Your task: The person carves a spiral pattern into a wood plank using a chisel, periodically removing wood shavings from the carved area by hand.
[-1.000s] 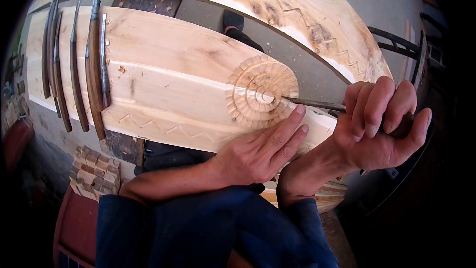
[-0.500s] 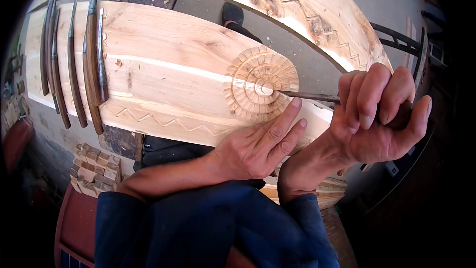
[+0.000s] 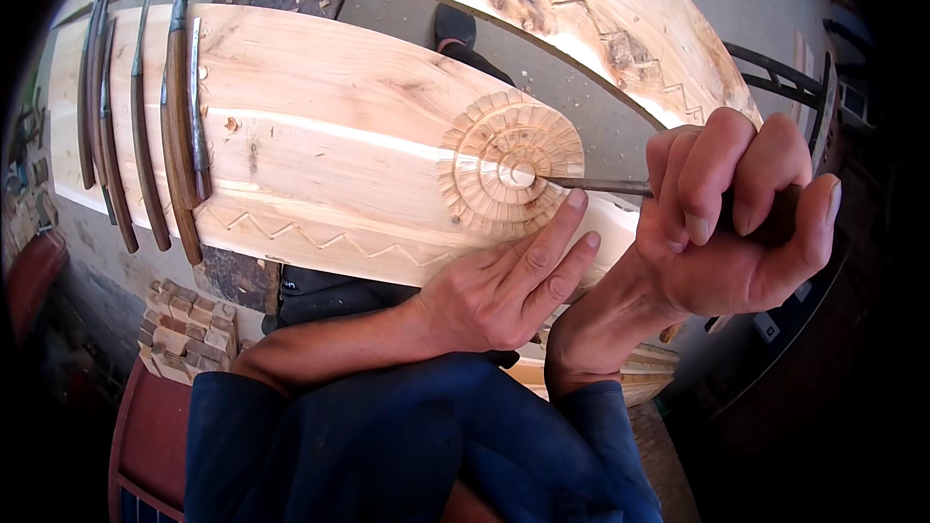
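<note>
My right hand [image 3: 741,203] is closed round a carving chisel [image 3: 603,186], its handle hidden in the fingers. The thin dark shaft points left, and its tip meets a round carved rosette [image 3: 484,165] beside the small central disc. Rings of petal-like cuts surround that disc. This pattern lies near the right end of a pale wooden board [image 3: 329,126]. My left hand [image 3: 504,291] rests at the board's near edge with fingers stretched out, the index fingertip just below the shaft; whether they touch I cannot tell.
Several wooden-handled chisels [image 3: 181,116] lie across the board's left end. Beyond stands a second curved board [image 3: 581,10] with a zigzag groove. A person's dark shoe [image 3: 454,27] shows on the floor between the boards. Stacked wooden blocks [image 3: 189,329] sit at lower left.
My right hand has shifted slightly up and to the left, along with the chisel handle. The chisel tip and my left hand stay where they were.
</note>
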A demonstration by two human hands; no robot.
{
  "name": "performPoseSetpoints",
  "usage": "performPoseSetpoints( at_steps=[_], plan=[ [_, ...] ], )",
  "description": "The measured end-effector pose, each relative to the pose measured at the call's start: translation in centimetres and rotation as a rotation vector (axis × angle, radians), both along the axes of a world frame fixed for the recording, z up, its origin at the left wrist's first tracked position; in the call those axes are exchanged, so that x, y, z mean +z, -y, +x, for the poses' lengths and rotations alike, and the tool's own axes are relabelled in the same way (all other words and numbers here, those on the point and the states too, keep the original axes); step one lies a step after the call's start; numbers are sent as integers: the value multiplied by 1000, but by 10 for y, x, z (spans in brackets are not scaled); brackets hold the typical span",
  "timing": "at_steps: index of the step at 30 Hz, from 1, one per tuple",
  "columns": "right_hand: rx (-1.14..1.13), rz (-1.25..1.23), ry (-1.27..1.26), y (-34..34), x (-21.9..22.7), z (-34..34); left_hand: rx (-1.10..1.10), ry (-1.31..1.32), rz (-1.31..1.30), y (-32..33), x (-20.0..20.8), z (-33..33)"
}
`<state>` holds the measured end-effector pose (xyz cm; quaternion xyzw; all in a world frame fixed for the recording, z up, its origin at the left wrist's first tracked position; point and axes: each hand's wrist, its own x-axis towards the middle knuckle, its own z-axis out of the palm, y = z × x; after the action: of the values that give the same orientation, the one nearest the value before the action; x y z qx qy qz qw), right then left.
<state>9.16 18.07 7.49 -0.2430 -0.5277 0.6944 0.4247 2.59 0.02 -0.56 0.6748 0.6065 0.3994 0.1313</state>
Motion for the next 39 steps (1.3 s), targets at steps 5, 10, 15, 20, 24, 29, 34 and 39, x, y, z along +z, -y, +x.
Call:
performPoseSetpoints(
  at_steps=[5,10,15,20,24,29,34,39],
  plan=[
    [-63,-93,115,-2,-3,-34,18,96,16,2,-2,-2],
    [-69,-125,320,-4,7,-51,-8,140,88,7,1,-7],
    [-1,-69,269,-4,10,-40,-8,335,84,13,-2,-7],
    [366,327,172,44,8,-29,61,762,-138,23,-9,-13],
    [629,398,-79,55,16,13,30,681,-135,13,4,-13],
    [476,660,72,88,18,34,-53,532,7,9,3,-13],
    [355,674,107,92,0,43,32,564,-2,2,7,-14],
    [310,662,81,98,-4,35,49,526,-9,0,6,-12]
  ],
)
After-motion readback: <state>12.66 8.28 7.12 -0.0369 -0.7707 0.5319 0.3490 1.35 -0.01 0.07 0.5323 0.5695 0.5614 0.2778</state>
